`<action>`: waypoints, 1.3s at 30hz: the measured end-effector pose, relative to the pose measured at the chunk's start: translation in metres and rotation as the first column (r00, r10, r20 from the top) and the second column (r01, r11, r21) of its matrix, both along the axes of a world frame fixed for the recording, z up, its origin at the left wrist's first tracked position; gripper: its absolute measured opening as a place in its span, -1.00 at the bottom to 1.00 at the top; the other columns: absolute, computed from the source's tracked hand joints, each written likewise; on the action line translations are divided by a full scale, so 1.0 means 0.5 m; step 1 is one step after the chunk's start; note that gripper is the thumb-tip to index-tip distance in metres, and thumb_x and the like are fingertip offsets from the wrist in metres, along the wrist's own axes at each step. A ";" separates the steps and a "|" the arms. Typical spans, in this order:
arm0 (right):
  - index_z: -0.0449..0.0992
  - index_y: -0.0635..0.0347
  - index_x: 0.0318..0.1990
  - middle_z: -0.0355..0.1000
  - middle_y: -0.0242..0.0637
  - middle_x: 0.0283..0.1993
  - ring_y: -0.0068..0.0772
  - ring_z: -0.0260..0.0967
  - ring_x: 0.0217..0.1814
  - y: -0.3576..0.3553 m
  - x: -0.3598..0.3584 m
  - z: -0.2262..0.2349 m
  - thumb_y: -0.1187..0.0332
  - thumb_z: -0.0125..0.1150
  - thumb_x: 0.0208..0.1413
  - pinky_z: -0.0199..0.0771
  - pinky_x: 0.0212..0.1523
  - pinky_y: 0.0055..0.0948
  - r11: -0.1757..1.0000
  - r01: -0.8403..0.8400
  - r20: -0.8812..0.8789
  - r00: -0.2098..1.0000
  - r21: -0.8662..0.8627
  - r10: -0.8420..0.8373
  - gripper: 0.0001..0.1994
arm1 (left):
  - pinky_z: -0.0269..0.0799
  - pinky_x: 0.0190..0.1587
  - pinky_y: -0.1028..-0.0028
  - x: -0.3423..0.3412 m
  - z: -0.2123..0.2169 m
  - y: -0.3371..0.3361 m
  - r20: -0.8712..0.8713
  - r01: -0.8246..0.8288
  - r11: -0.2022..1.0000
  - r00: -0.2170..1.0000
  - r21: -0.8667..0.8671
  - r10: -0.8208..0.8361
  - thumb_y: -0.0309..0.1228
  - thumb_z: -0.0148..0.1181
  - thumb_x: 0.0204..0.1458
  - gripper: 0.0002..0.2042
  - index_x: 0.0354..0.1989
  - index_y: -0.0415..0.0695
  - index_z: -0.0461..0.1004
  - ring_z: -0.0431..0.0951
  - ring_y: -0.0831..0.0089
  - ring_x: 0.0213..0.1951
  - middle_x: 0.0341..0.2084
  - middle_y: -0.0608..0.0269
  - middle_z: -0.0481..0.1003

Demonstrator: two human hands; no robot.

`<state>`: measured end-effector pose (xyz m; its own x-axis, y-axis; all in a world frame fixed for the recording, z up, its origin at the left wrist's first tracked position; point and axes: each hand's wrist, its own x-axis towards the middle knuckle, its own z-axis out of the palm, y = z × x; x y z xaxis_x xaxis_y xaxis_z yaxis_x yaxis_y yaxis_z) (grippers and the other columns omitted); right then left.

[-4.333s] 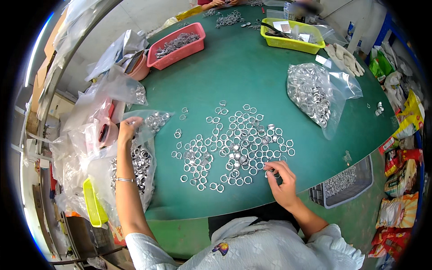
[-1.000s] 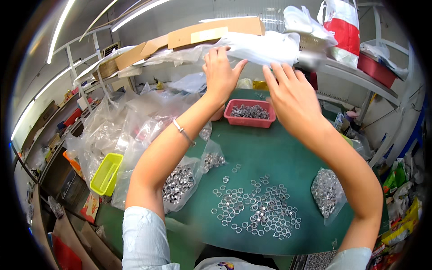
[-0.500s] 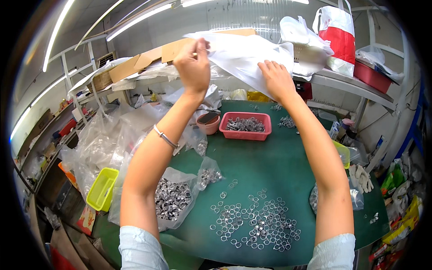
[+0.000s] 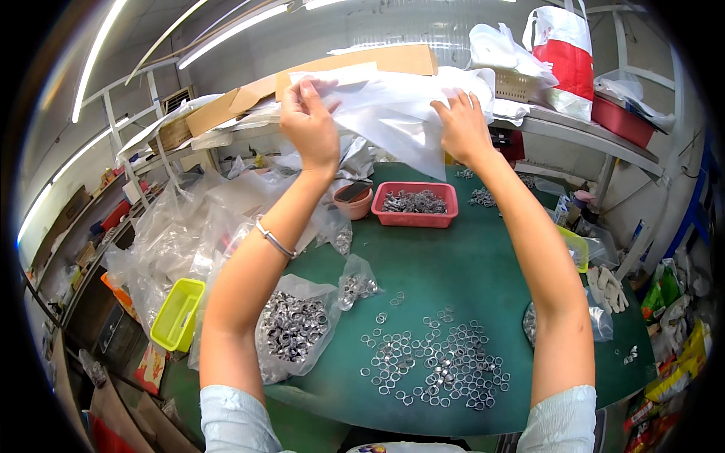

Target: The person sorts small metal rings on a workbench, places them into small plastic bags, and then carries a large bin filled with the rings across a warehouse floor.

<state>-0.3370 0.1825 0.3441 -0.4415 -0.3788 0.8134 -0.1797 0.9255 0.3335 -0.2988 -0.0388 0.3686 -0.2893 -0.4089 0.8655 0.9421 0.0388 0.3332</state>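
Observation:
Above the far side of the table, a thin, translucent white plastic bag (image 4: 393, 117) is stretched between my raised hands. My left hand (image 4: 310, 124) pinches its left end between thumb and fingers. At the bag's right part, my right hand (image 4: 464, 128) has its fingers closed on the film, with the fingertips partly hidden. A corner of the bag hangs down behind the pink tray (image 4: 414, 220), which holds small grey metal parts. Many metal rings (image 4: 461, 362) lie loose on the green table (image 4: 362, 408). Left of them, an opened clear bag (image 4: 321, 351) holds more rings.
Crumpled plastic bags (image 4: 189, 219) and a lime-green basket (image 4: 177, 313) are at the left. A small pink pot (image 4: 355, 205) carries a dark flat object. A shelf (image 4: 589, 143) with cardboard (image 4: 362, 62) spans the back. Gloves (image 4: 606, 289) lie at the right edge.
My left hand has moved slightly left and down, its fingers turning toward the bag. The bag now hangs lower between my hands, clear of the cardboard behind it.

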 end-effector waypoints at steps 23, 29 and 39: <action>0.46 0.12 -0.42 0.23 -0.18 -0.43 -0.15 0.23 -0.31 0.018 0.063 -0.032 0.33 0.11 -0.04 0.24 -0.32 -0.25 0.914 -0.403 -0.358 0.862 -0.056 0.359 -0.90 | 0.50 -0.09 0.13 -0.048 0.006 -0.042 -0.136 0.204 0.970 0.973 0.130 -0.186 -0.57 -0.27 0.14 -0.86 -0.19 -0.37 0.16 0.46 0.18 -0.23 -0.26 -0.03 0.34; 0.37 0.24 -0.46 0.22 -0.16 -0.44 -0.10 0.22 -0.34 -0.032 0.109 -0.032 0.44 0.15 -0.07 0.22 -0.32 -0.25 0.757 -0.652 -0.455 0.689 -0.049 0.564 -0.91 | 0.43 -0.02 0.07 -0.011 -0.015 -0.119 -0.184 0.016 0.999 0.983 0.038 -0.008 -0.62 -0.34 0.12 -0.84 -0.12 -0.33 0.03 0.50 -0.02 -0.22 -0.28 -0.22 0.39; 0.39 0.24 -0.40 0.37 -0.21 -0.41 -0.27 0.33 -0.36 -0.076 0.310 -0.107 0.44 0.15 -0.01 0.29 -0.33 -0.39 0.520 -0.610 -0.001 0.649 -0.598 0.761 -0.92 | 0.39 0.01 0.03 0.045 -0.100 -0.226 -0.049 0.278 0.941 0.961 0.194 -0.274 -0.67 -0.31 0.09 -0.65 0.06 -0.31 -0.12 0.46 -0.01 -0.13 -0.19 -0.25 0.37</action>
<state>-0.1819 0.1444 0.2908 -0.4249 -0.2166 0.8789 -0.8328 0.4742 -0.2858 -0.2760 -0.1518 0.3186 -0.3976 -0.4788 0.7827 0.9133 -0.2882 0.2877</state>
